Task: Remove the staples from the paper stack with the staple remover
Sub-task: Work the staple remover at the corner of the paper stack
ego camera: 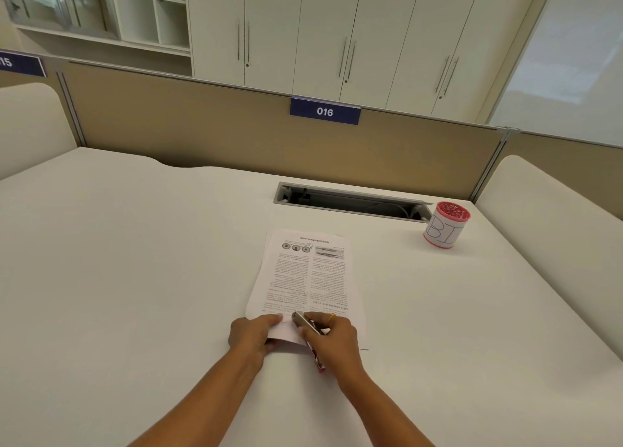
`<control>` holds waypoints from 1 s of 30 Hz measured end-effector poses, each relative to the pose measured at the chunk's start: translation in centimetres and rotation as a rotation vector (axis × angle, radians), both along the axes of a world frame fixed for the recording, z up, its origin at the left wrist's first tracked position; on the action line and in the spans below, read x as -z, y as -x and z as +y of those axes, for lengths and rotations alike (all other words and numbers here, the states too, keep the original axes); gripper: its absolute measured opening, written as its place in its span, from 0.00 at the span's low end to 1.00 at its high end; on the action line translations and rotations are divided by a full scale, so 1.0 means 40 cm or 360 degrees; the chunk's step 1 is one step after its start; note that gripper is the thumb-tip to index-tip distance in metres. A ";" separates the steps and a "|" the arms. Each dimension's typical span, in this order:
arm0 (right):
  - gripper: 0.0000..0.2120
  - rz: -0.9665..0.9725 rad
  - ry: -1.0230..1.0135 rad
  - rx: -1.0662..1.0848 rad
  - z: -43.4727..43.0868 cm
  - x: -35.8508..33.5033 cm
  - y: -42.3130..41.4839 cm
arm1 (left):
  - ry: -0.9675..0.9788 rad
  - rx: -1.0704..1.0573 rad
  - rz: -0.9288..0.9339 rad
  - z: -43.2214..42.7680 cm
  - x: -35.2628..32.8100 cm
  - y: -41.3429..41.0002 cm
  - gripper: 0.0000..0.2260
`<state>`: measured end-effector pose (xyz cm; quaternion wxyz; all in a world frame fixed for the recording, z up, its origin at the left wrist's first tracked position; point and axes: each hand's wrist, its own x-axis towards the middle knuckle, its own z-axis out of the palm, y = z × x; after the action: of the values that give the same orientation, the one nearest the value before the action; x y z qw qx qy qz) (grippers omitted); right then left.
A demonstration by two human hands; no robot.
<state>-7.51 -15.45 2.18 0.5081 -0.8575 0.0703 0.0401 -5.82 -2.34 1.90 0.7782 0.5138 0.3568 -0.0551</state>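
A printed paper stack (303,274) lies on the white desk (135,278), its text upside down to me. My left hand (254,335) pinches the stack's near edge and holds it down. My right hand (332,340) grips the staple remover (305,323), a metal tool with a red rear end. Its metal tip rests on the paper near the near edge, right beside my left fingertips. The staple itself is too small to make out.
A red mesh cup (445,225) with a white label stands at the back right. An open cable tray slot (350,202) is set into the desk behind the paper. A beige partition (236,133) with a "016" tag bounds the far edge.
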 end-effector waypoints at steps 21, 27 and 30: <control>0.14 -0.0225 0.0475 -0.0121 0.036 0.013 0.017 | -0.0056 -0.0005 -0.0044 -0.005 -0.001 0.010 0.16; 0.12 -0.0502 0.0619 -0.0213 0.033 0.023 0.026 | -0.0023 0.0033 -0.0071 -0.001 -0.008 0.014 0.14; 0.11 -0.0619 0.0697 -0.0277 0.031 0.025 0.026 | -0.0022 0.0049 -0.0062 -0.002 -0.012 0.015 0.14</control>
<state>-8.55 -14.22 1.16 0.3097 -0.9410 -0.0950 -0.0975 -6.41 -2.41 2.37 0.7806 0.5256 0.3338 -0.0546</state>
